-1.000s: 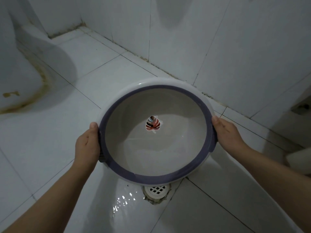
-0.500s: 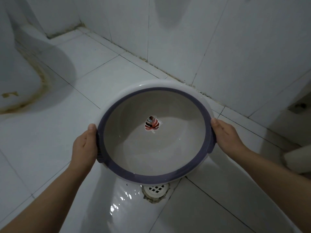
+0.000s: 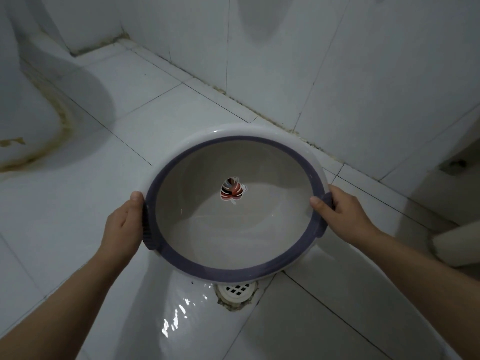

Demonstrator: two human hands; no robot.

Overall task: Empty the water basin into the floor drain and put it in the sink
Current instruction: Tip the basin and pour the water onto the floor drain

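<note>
While both hands clasp its purple rim, the round basin (image 3: 233, 229) sits at the centre of the frame, tipped with its near edge low over the floor drain (image 3: 237, 289) at the lower middle. The left hand (image 3: 122, 227) grips the ribbed handle on the left side and the right hand (image 3: 342, 211) wraps the right handle, thumb over the rim. Wet floor tile (image 3: 176, 320) glistens just left of the drain, and a leaf sticker (image 3: 231, 190) marks the basin's inside.

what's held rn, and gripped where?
The basin, by its purple rim grips: left hand on the left grip, right hand on the right.
</note>
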